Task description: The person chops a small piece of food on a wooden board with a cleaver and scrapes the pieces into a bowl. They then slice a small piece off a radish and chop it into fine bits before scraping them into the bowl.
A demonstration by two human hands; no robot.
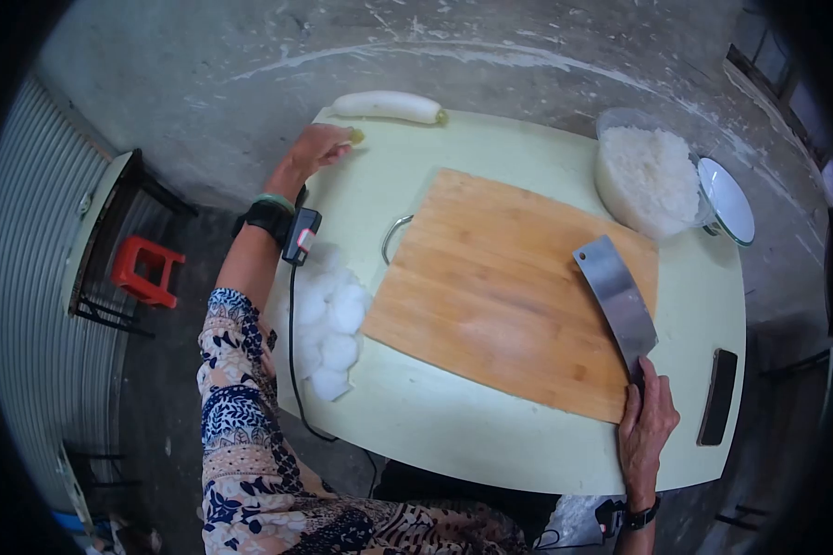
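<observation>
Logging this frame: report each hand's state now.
Left hand: curled beside the white radish, grip cannot be told.
Right hand: closed on the cleaver handle.

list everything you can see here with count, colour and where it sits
white radish: one, white, far table edge
cutting board: one, light wood, table middle
cleaver: one, steel, board's right side
chunks: a pile, white, left of board
bowl: one, clear, holds white shreds, far right
dish: one, white, right of bowl
phone: one, black, table's right edge
table: one, pale green
stool: one, red, floor at left
left hand: near the radish
right hand: gripping cleaver handle
</observation>
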